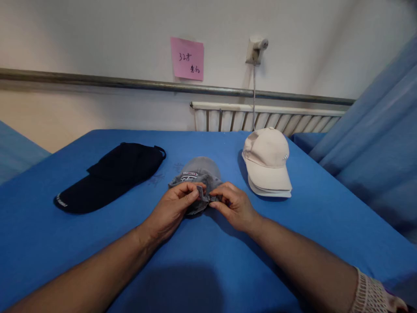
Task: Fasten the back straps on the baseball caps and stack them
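Faded grey cap [199, 171], logo on front, sits mid-table; its crumpled near edge is pinched by left hand [172, 208] and right hand [234, 206] grips.

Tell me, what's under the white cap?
The white cap sits on top of more pale brims, stacked like other caps beneath it, all resting on the blue table. Only their brim edges show; the rest is covered, so how many there are is unclear.

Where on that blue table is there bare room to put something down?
Bare cloth lies left of the black cap, right of the beige caps, and along the near table edge between the forearms. It is crowded mid-table, where the left hand and right hand pinch the grey cap.
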Available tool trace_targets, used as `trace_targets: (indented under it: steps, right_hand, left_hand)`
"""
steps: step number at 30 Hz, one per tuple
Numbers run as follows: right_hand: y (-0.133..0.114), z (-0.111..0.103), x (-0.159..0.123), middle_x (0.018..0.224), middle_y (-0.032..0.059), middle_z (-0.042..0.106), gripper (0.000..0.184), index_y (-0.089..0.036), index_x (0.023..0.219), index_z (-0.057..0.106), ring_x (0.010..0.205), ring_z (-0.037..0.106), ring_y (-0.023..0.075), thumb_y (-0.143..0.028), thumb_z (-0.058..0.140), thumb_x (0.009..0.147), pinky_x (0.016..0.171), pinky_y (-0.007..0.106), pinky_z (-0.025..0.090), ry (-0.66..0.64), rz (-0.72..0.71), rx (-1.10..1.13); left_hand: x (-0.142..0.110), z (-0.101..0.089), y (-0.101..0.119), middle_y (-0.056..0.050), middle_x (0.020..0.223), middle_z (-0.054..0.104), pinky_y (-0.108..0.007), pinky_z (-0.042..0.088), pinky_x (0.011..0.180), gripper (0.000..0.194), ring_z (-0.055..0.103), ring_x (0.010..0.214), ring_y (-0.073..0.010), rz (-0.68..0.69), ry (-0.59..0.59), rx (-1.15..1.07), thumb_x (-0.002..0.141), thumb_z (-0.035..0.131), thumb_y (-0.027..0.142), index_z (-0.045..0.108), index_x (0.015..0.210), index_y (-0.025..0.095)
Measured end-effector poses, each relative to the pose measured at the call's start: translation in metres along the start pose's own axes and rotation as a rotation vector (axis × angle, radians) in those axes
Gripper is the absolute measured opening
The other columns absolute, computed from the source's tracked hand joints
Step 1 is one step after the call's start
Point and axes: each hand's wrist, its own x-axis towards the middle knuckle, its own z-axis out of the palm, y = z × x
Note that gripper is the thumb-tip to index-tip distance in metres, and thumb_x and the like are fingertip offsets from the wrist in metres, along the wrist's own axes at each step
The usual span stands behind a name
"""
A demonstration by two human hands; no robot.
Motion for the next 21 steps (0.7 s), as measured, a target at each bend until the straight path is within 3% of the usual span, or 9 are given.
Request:
trace_targets:
  steps: [5, 14, 21]
  right_hand:
    - [-0.0004, 0.0014, -0.0004, 0.084, 0.0018, 0.062, 0.013, -0.022, 0.100, 0.067, 0.074, 0.058, 0.0149, -0.026, 0.070, 0.087, 0.067, 0.027, 0.049, -0.046, -0.040, -0.002]
    - [0.0016, 0.0018, -0.0005, 0.084, -0.0002, 0.060, 0.015, -0.021, 0.096, 0.066, 0.064, 0.053, 0.0111, -0.018, 0.072, 0.083, 0.060, 0.024, 0.045, -0.013, 0.078, -0.037]
    - [0.0007, 0.0005, -0.0005, 0.084, 0.0006, 0.059, 0.016, -0.022, 0.098, 0.066, 0.066, 0.054, 0.0119, -0.024, 0.073, 0.084, 0.060, 0.024, 0.046, -0.040, 0.034, -0.015]
  left_hand:
    - [-0.0009, 0.0024, -0.0032, 0.000, 0.076, 0.060, -0.023, 0.045, 0.062, 0.030, 0.055, 0.067, -0.0115, 0.008, 0.012, 0.045, 0.076, 0.078, 0.042, 0.063, 0.079, 0.016]
    - [-0.0003, -0.0009, 0.0013, 0.001, 0.075, 0.060, -0.022, 0.041, 0.065, 0.029, 0.052, 0.068, -0.0108, 0.120, 0.016, 0.110, 0.082, 0.073, 0.043, 0.060, 0.080, 0.017]
    - [0.0038, -0.0046, -0.0026, 0.002, 0.072, 0.058, -0.022, 0.039, 0.061, 0.028, 0.050, 0.064, -0.0099, 0.082, -0.017, 0.186, 0.085, 0.068, 0.044, 0.058, 0.081, 0.018]
